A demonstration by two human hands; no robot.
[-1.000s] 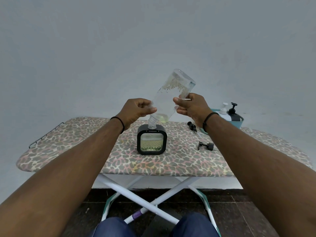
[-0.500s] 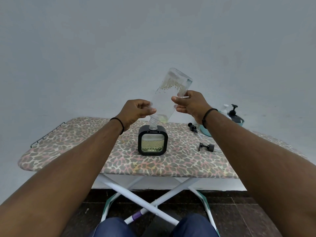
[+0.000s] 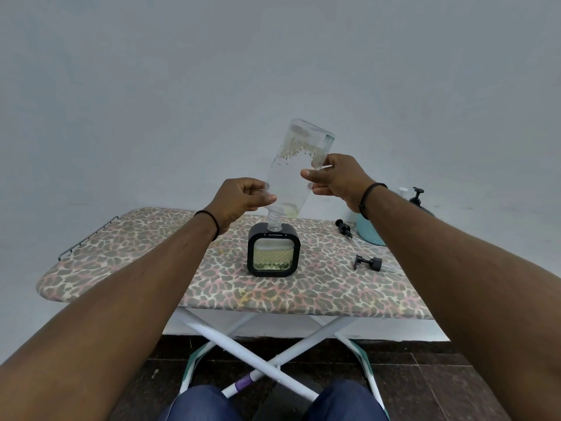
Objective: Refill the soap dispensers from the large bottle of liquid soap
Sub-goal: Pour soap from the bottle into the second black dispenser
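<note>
Both hands grip the large bottle, which is upended and leaning to the right over the square dispenser. The left hand has its fingers curled round the lower shoulder near the neck; the right hand pinches the upper body between thumb and fingers. The bottle's threaded mouth sits in the opening on top of the dispenser, touching it or nearly so.

That dispenser is the landmark. It stands upright near the middle of the ironing board, with pale yellow soap filling roughly its lower half behind the clear window. The bottle above it looks almost spent: a small pool gathers at the shoulder and bubbles cling higher up the wall.

In my judgement the bottle now weighs little, so the load is small, but thin clear plastic will give under a squeeze and soap film would make it slick. Holding it low by the stiff shoulder steers the mouth; the hand higher up sets the tilt. The dispenser may tip if the neck pushes sideways on it.

Just right of the dispenser a black pump head lies on its side on the board. Farther right and behind, a second pump head lies beside a teal basket, partly hidden by the right forearm. In the basket stands a dark pump bottle and what may be a white one, too hidden to be sure.
</note>
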